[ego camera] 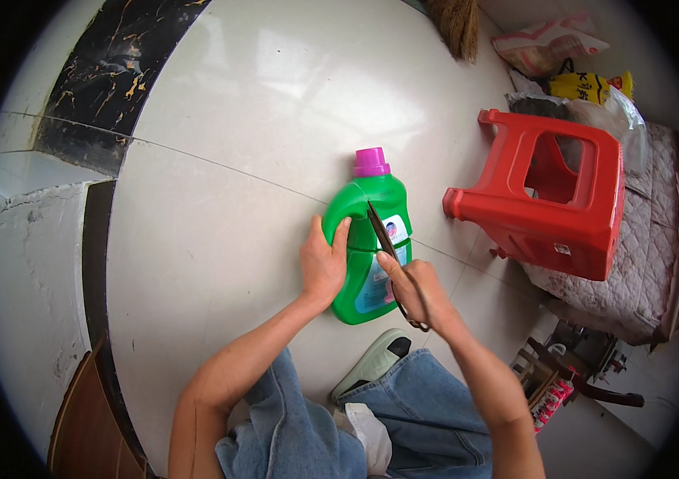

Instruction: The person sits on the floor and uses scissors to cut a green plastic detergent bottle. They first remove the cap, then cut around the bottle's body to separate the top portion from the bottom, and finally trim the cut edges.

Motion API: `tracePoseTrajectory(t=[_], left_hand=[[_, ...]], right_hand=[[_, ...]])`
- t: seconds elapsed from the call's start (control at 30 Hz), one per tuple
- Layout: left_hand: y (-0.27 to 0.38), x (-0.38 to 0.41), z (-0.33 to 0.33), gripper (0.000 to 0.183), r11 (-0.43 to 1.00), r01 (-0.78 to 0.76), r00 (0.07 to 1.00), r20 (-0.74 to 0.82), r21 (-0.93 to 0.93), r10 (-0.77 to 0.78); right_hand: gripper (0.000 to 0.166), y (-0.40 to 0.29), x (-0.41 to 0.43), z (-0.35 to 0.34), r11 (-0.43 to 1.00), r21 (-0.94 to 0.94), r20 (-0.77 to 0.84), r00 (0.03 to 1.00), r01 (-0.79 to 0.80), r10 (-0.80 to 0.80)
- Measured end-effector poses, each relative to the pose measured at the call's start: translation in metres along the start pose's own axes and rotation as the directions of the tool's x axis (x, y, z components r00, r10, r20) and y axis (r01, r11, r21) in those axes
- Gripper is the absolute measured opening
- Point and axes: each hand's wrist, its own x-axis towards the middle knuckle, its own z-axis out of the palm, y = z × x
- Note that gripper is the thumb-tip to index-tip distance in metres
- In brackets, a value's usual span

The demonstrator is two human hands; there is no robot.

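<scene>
A green plastic detergent bottle (369, 233) with a magenta cap (371, 161) is before me over the tiled floor. A dark slit runs across its middle, through the label. My left hand (325, 257) grips the bottle's handle on the left side, thumb on the front. In my right hand (420, 287) is a pair of dark metal scissors (382, 227). The blades lie close together, with the tips over the bottle front near the handle opening. Whether they touch the plastic, I cannot tell.
A red plastic stool (555, 191) lies tipped on its side to the right, by a quilted pad (644, 239) and several plastic bags (591, 88). A broom head (458, 27) shows at the top. My shoe (375, 362) is just below the bottle.
</scene>
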Motion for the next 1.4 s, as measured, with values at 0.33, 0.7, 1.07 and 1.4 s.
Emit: tracePoseTrajectory(t=[0.33, 0.7, 1.07, 1.4], left_hand=[[-0.008, -0.004, 0.000, 0.040, 0.999, -0.021, 1.000, 0.014, 0.047, 0.021], [-0.001, -0.005, 0.002, 0.040, 0.999, -0.001, 1.000, 0.010, 0.041, 0.001], [-0.002, -0.008, 0.006, 0.036, 1.000, 0.020, 1.000, 0.018, 0.003, -0.020], [-0.007, -0.008, 0.004, 0.035, 0.999, 0.006, 1.000, 0.028, 0.048, -0.007]], right_hand=[[0.088, -0.026, 0.009, -0.075, 0.973, 0.057, 0.428, 0.886, -0.224, 0.179], [0.091, 0.007, 0.000, 0.012, 1.000, -0.021, -0.048, 0.999, 0.014, -0.015], [0.087, -0.012, -0.005, -0.020, 0.996, -0.087, 0.055, 0.998, -0.003, 0.008], [0.086, -0.032, 0.015, -0.092, 0.973, 0.056, 0.495, 0.853, -0.223, 0.167]])
